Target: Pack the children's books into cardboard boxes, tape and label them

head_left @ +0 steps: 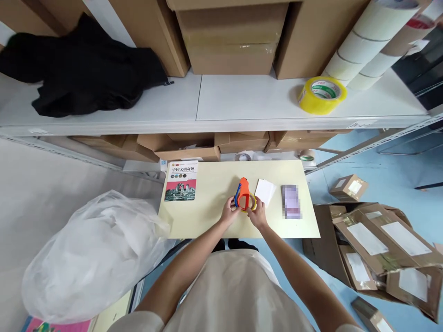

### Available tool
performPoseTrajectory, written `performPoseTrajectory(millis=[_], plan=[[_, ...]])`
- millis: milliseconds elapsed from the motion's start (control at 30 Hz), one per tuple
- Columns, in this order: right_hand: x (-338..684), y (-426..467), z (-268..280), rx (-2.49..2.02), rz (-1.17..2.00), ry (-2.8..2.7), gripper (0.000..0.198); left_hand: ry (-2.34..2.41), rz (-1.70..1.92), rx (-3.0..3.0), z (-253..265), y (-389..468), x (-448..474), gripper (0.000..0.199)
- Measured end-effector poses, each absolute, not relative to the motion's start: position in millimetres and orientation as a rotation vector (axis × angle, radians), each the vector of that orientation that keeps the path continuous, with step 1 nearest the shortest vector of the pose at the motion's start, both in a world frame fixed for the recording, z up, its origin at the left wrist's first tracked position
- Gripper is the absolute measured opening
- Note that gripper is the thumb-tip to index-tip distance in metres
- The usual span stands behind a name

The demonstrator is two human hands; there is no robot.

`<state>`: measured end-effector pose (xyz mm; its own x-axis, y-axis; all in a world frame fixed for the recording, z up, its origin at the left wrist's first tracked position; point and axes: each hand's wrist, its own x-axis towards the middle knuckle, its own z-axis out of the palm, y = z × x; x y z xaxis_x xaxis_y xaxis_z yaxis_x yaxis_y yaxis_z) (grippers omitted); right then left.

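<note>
An orange and blue tape dispenser point(244, 186) with a yellow roll of tape point(254, 201) at its near end is held over the pale table point(211, 221). My left hand point(230, 211) has its fingers closed on the dispenser's left side. On the right, my right hand point(258, 214) grips the tape roll end with thumb and fingers. Just beyond my right hand lie white paper slips point(265, 191). A pixelated purple item point(291, 202) rests farther right. Toward the table's left end lies a book point(181, 181) with a white, pink and dark green cover.
A grey shelf point(166, 108) crosses above the table, bearing cartons point(231, 55), black cloth point(97, 74) and yellow tape point(322, 95). White plastic bagging point(93, 258) bulges at the left. Labelled parcels point(370, 249) fill a large box on the right floor.
</note>
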<state>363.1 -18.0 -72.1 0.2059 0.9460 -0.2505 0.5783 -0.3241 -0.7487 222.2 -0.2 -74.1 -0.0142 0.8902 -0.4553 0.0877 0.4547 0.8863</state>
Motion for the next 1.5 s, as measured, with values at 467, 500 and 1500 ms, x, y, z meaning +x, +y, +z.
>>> performPoseTrajectory(millis=[467, 500, 1500], plan=[[355.4, -10.7, -93.2, -1.969, 1.299, -1.222, 0.083, 1.365, 0.767, 0.813, -93.0, 9.0, 208.2, 0.063], [356.8, -12.5, -91.8, -1.948, 1.318, -1.223, 0.086, 1.383, 0.748, 0.811, -92.7, 7.1, 206.4, 0.065], [-35.5, -15.5, -12.6, -0.728, 0.741, -3.136, 0.056, 1.929, -0.08, 2.102, 16.4, -93.1, -190.4, 0.04]])
